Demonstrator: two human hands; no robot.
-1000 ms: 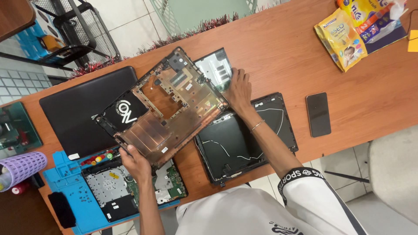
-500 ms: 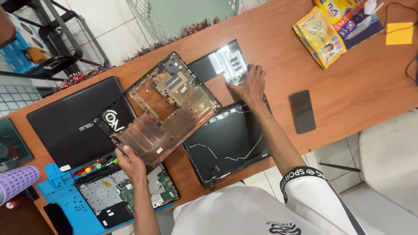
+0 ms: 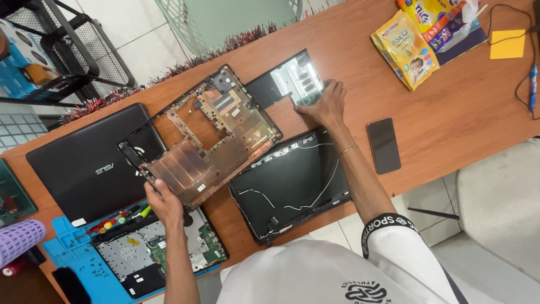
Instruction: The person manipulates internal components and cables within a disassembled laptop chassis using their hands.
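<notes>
The board point(image 3: 163, 253) lies nearest, on the blue mat point(image 3: 67, 259) at the desk's near left edge, with a row of coloured bits point(image 3: 115, 219) just behind it. The left hand point(image 3: 164, 201) is closed on the near edge of the base shell point(image 3: 202, 135), fingers wrapped under it and thumb on top; the shell is tilted, copper-coloured inside facing up, and overlaps the closed laptop point(image 3: 84, 163) to its left. The lid panel point(image 3: 292, 183) lies flat at centre, inner side up, thin cables crossing it, just right of the shell. Beyond it, the right hand point(image 3: 324, 106) rests palm down, fingers spread, on the small cover point(image 3: 287, 81); it grips nothing. A phone point(image 3: 383, 145) lies face down to the right. Snack packs point(image 3: 413, 39) sit at the far right of the desk point(image 3: 450, 112).
</notes>
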